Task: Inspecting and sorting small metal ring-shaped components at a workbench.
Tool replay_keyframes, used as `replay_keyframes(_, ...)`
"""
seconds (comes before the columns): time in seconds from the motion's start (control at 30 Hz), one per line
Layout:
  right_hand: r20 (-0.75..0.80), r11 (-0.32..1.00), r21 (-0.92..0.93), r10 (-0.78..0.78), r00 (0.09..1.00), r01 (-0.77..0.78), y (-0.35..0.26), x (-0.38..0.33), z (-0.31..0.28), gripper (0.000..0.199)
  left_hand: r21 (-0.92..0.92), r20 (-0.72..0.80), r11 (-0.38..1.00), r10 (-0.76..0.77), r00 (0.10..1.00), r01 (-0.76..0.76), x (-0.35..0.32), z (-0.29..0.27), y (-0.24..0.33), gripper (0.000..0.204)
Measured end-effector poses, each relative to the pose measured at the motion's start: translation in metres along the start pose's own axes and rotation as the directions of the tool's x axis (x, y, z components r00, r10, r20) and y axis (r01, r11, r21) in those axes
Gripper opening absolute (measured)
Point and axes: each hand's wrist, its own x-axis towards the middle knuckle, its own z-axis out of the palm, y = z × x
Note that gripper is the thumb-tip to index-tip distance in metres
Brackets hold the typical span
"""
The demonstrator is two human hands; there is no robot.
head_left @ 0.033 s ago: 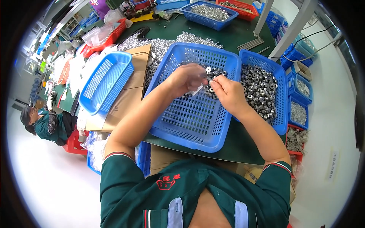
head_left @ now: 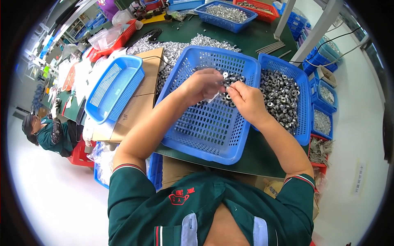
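Blue perforated plastic, a large square basket [head_left: 209, 131], sits on the dark green counter [head_left: 262, 156] directly before the person, and both bare hands meet over its far half. The left hand [head_left: 201, 86] has its grip pressed together on small silver metal rings [head_left: 225, 75], a thin white strip showing under its fingers. The right hand [head_left: 246, 100] is curled just beside it, fingertips pinched on more of the same rings, though what exactly sits between them is too small to tell. A loose cluster of these rings lies on the basket floor under and beyond the two hands.

Touching the large basket's right wall stands a second blue plastic basket [head_left: 303, 102], filled with darker grey metal nuts [head_left: 281, 96]. To the left, a smaller empty blue basket [head_left: 115, 88] rests tilted on a brown cardboard sheet [head_left: 135, 110]. A heap of loose silver parts [head_left: 176, 47] spreads over the counter behind the baskets. Far off at the left edge, another person in a green top [head_left: 45, 133] is seated at a separate table.
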Motion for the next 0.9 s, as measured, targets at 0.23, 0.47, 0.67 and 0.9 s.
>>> replay_keyframes(0.23,0.021,0.997,-0.065,-0.026,0.999,0.027,-0.003,0.001,0.001,0.022,0.140,0.100,0.990,0.010,0.995,-0.024,-0.004,0.004,-0.002,0.017)
replay_keyframes(0.47,0.009,0.900,-0.335,-0.292,0.956,0.278,-0.004,-0.003,0.003,0.018,0.074,0.046,0.992,-0.103,0.994,0.100,-0.004,0.002,-0.006,0.018)
replay_keyframes(0.67,0.015,0.910,-0.350,-0.234,0.972,0.224,-0.002,0.001,0.003,0.019,0.176,-0.046,0.983,-0.039,0.998,0.046,-0.003,0.013,-0.001,0.017)
replay_keyframes(0.9,0.257,0.932,0.242,0.207,0.944,-0.270,0.007,0.012,-0.013,0.028,0.314,0.063,0.932,0.167,0.984,-0.179,0.002,0.014,-0.001,0.013)
